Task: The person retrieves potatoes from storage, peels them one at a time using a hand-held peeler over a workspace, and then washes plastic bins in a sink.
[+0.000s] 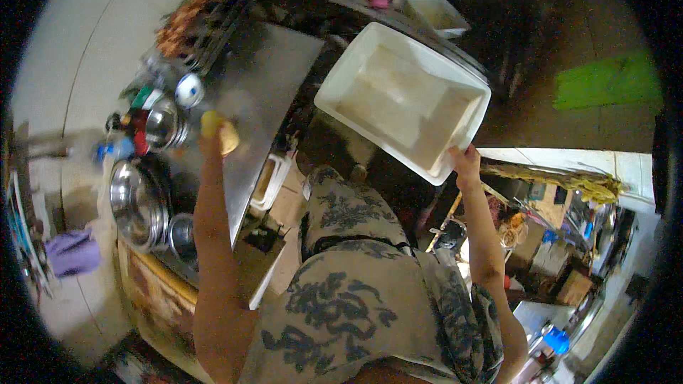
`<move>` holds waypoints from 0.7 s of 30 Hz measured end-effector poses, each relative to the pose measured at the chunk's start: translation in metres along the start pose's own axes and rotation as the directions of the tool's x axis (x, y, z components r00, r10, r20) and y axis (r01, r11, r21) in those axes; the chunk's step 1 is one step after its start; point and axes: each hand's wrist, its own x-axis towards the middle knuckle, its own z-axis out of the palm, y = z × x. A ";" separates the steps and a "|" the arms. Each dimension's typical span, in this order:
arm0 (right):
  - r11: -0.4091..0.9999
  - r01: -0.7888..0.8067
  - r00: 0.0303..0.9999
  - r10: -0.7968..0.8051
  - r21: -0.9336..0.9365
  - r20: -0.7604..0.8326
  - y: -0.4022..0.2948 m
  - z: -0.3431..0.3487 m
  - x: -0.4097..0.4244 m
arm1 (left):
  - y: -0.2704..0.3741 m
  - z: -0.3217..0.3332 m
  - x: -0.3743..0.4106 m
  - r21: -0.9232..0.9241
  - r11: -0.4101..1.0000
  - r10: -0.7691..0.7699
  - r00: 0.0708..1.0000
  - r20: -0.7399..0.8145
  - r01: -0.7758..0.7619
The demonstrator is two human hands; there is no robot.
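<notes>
My right hand (465,165) grips the near right corner of a shallow white plastic tub (413,152), thumb over the rim. The tub is tilted so its inside shows, with a brownish film over its bottom. On the left, my left hand (212,141) is blurred over a metal worktop (248,85), with a yellow piece (229,138) in its grasp, perhaps a sponge or cloth. Whether that piece touches the metal I cannot tell.
Stacked steel bowls (163,122) and larger steel basins (136,202) line the worktop's left side, beside a white-and-blue round container (190,90). White plastic trays (272,181) stand below its right edge. Another pale tub (437,13) lies at the back. Cluttered shelving (549,234) fills the right.
</notes>
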 end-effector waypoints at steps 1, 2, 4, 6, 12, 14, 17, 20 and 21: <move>1.000 0.000 1.000 0.000 0.022 -0.025 -0.001 -0.009 0.008 | -0.006 -0.001 0.017 0.145 0.989 0.054 0.991 -0.125 -0.036; 0.988 0.025 1.000 -0.023 0.151 -0.017 0.002 -0.016 0.019 | -0.005 -0.004 0.029 0.294 0.955 0.116 0.960 -0.255 -0.038; 0.995 -0.051 0.992 0.061 0.083 -0.115 -0.004 -0.031 0.025 | -0.008 0.028 0.046 0.468 0.883 0.186 0.891 -0.414 0.033; 0.979 -0.205 0.964 0.205 0.016 -0.168 -0.020 -0.040 0.033 | 0.005 0.051 0.051 0.541 0.833 0.228 0.821 -0.523 0.113; 0.986 -0.119 0.977 0.136 0.115 -0.163 -0.039 -0.037 0.094 | 0.033 0.112 0.006 0.769 0.625 0.618 0.517 -0.592 0.133; 0.983 -0.157 0.971 0.171 0.098 -0.168 -0.054 -0.029 0.114 | 0.026 0.173 -0.002 0.819 0.571 0.618 0.687 -0.383 -0.057; 0.996 -0.070 0.995 0.066 0.062 0.073 -0.073 -0.025 0.148 | 0.001 0.299 0.009 0.721 0.655 0.240 0.967 0.087 -0.228; 0.999 -0.038 0.983 0.032 0.031 0.181 -0.108 0.000 0.184 | 0.009 0.400 0.037 0.663 0.698 -0.212 0.806 0.553 -0.271; 0.999 -0.045 0.976 0.044 0.004 0.211 -0.122 0.009 0.192 | 0.018 0.420 0.046 0.651 0.695 -0.315 0.684 0.658 -0.306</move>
